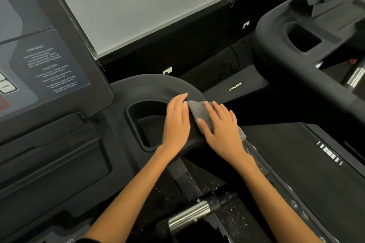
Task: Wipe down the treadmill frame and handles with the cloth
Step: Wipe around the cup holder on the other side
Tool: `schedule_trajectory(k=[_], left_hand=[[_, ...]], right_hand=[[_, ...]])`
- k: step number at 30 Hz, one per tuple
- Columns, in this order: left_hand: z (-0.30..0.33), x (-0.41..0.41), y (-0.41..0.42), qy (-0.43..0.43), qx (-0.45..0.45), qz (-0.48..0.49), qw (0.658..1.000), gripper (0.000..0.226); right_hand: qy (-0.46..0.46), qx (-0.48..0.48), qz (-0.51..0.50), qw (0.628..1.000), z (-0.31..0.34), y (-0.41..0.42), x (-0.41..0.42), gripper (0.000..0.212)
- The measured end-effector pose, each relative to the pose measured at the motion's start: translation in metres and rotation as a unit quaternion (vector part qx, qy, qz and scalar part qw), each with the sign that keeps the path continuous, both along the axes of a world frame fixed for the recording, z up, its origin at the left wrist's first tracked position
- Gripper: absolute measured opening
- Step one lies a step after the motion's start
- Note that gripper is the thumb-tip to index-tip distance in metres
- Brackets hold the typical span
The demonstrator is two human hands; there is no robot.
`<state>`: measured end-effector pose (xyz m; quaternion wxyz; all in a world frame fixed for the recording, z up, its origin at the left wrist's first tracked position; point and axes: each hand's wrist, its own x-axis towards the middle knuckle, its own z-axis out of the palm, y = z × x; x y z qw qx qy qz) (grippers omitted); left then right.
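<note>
A chrome handle grip lies nearest, flecked with dust. Above it, the right hand presses a grey cloth flat on the treadmill frame; much of the cloth is hidden. The left hand rests flat, fingers straight, beside the cup holder.

Cloth on treadmill frame, under right hand. Left hand just left of it; cup holder further left. Handle nearer than both hands.

Both forearms bare; hands bare, no gloves, rings or watch visible.
</note>
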<state>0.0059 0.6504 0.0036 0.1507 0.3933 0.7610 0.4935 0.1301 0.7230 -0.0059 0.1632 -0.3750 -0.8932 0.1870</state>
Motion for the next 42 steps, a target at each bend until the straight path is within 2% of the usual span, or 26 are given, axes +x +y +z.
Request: schedule_trajectory(k=[1, 3, 5, 8, 10, 12, 15, 24, 26, 30, 34, 37, 39, 42], left_hand=[[-0.006, -0.005, -0.008, 0.027, -0.043, 0.017, 0.999, 0.037], [-0.016, -0.010, -0.020, 0.112, -0.125, 0.031, 0.985, 0.041], [-0.022, -0.009, -0.028, 0.169, -0.155, 0.027, 0.973, 0.042], [-0.028, -0.005, -0.035, 0.206, -0.169, 0.035, 0.963, 0.037], [-0.030, -0.003, -0.038, 0.207, -0.179, 0.048, 0.961, 0.032], [-0.030, -0.003, -0.039, 0.207, -0.177, 0.047, 0.961, 0.029], [-0.030, -0.001, -0.041, 0.226, -0.177, 0.029, 0.958, 0.029], [-0.025, 0.002, -0.041, 0.254, -0.206, -0.010, 0.945, 0.036], [-0.026, 0.004, -0.043, 0.273, -0.212, -0.021, 0.938, 0.040], [-0.029, 0.008, -0.052, 0.311, -0.219, -0.036, 0.924, 0.045], [-0.027, 0.008, -0.057, 0.271, -0.171, -0.033, 0.947, 0.039], [-0.023, 0.006, -0.061, 0.150, -0.109, 0.002, 0.983, 0.033], [-0.021, 0.004, -0.063, 0.074, -0.075, 0.035, 0.994, 0.036], [-0.020, 0.002, -0.061, 0.043, -0.054, 0.054, 0.996, 0.037]], right_hand=[[-0.052, 0.034, -0.006, 0.998, -0.005, -0.003, -0.004, 0.066], [-0.097, 0.092, -0.022, 0.991, -0.012, -0.005, -0.010, 0.062], [-0.111, 0.118, -0.047, 0.986, -0.016, -0.004, -0.016, 0.059], [-0.145, 0.126, -0.072, 0.979, -0.016, -0.003, -0.029, 0.057], [-0.135, 0.116, -0.085, 0.980, -0.014, -0.003, -0.039, 0.054], [-0.087, 0.112, -0.084, 0.986, -0.014, -0.003, -0.046, 0.050], [-0.032, 0.117, -0.043, 0.992, -0.019, -0.005, -0.046, 0.043], [-0.033, 0.138, 0.134, 0.981, -0.019, -0.017, 0.028, 0.044], [-0.050, 0.143, 0.133, 0.980, -0.019, -0.014, 0.041, 0.046], [-0.042, 0.131, 0.068, 0.988, -0.018, -0.012, 0.043, 0.048], [-0.050, 0.152, 0.009, 0.987, -0.022, -0.016, 0.020, 0.048], [-0.078, 0.176, 0.016, 0.981, -0.026, -0.023, 0.001, 0.048], [-0.079, 0.186, 0.040, 0.979, -0.031, -0.032, -0.009, 0.046], [-0.050, 0.167, 0.039, 0.984, -0.036, -0.049, -0.016, 0.045]])
